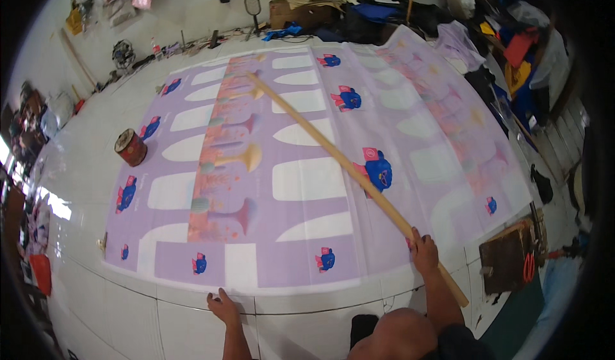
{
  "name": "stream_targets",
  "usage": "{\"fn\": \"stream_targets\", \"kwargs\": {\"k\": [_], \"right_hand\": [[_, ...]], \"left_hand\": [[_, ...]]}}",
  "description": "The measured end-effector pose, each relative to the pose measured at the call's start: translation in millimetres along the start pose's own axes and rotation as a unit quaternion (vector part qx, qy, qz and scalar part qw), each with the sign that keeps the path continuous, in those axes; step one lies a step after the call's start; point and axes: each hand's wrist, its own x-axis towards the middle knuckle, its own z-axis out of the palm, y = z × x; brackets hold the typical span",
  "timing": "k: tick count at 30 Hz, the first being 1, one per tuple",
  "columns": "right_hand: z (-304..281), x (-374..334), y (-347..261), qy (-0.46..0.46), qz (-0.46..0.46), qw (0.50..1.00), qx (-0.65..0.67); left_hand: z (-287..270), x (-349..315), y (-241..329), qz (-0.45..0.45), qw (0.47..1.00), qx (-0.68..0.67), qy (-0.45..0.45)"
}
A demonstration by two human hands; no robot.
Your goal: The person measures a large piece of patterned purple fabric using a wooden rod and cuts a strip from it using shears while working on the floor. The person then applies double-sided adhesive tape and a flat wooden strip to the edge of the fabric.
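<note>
A large sheet of lilac printed fabric point(301, 260) lies spread over the floor, with white shapes, blue-and-pink figures and bands of mushroom-like plants. Its right part looks paler, as if folded over. A long wooden stick point(320, 139) slants across it from the upper middle to the lower right. Near the stick's lower end, my right hand point(424, 254) is closed around it. My left hand point(224, 305) is just by the fabric's near edge, fingers apart and nothing held; whether it touches the cloth I cannot tell. A round rusty-red can point(131, 147) sits at the fabric's left edge.
White tiles point(198, 328) make up the floor. At the right stands a brown wooden block point(506, 264) with red-handled scissors point(528, 268) against it. Piles of cloth and bags point(512, 52) line the far right. Along the back wall are a small fan point(123, 53) and a bottle point(155, 47).
</note>
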Motion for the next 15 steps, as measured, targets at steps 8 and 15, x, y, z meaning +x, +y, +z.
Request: {"fn": "stream_targets", "kwargs": {"k": [8,15], "right_hand": [[24,72,15,0.006,0.192,0.979,0.065],[10,107,-15,0.023,0.24,0.954,0.178]], "left_hand": [[3,3,50,-0.176,0.946,-0.261,-0.072],[-9,4,50,-0.188,0.927,-0.312,-0.093]]}}
